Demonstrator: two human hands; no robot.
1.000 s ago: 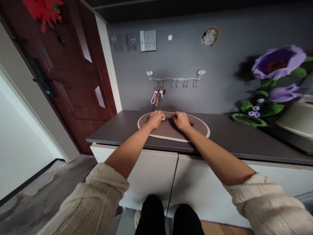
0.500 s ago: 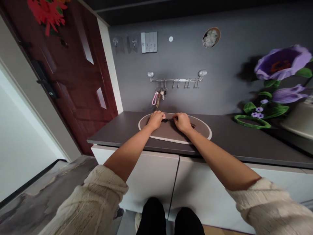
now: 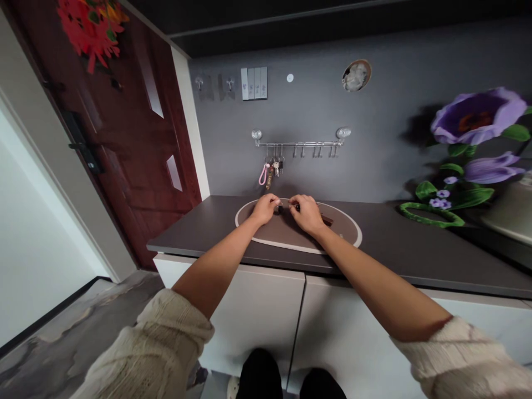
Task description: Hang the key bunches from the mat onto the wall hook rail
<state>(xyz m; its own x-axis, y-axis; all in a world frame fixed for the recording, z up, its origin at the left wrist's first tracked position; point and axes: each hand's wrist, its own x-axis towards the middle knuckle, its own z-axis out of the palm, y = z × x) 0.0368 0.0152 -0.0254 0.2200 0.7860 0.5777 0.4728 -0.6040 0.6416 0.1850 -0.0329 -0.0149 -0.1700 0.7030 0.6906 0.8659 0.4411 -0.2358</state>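
Observation:
Both hands work over a brown oval mat [image 3: 282, 237] with a pale rim. My left hand [image 3: 265, 210] is closed in a pinch, and a small black piece [image 3: 280, 210] shows at its fingertips. A short gap away, my right hand [image 3: 306, 213] has its fingers curled together around something small and dark, mostly hidden. What either hand holds is too small to name. Under my right wrist a reddish-brown flat item [image 3: 327, 220] lies on the mat, partly covered.
A clear rail [image 3: 299, 144] with hooks is fixed to the wall behind; several keys [image 3: 276, 165] and a pink strap [image 3: 263, 174] hang at its left. Purple artificial flowers [image 3: 477, 119] stand right on the grey counter [image 3: 394, 238]. A dark red door [image 3: 137, 138] is at left.
The view has tipped slightly up. My hands have drawn a little apart; the dark piece with a metallic part that spanned between them now shows only as small bits at the fingers.

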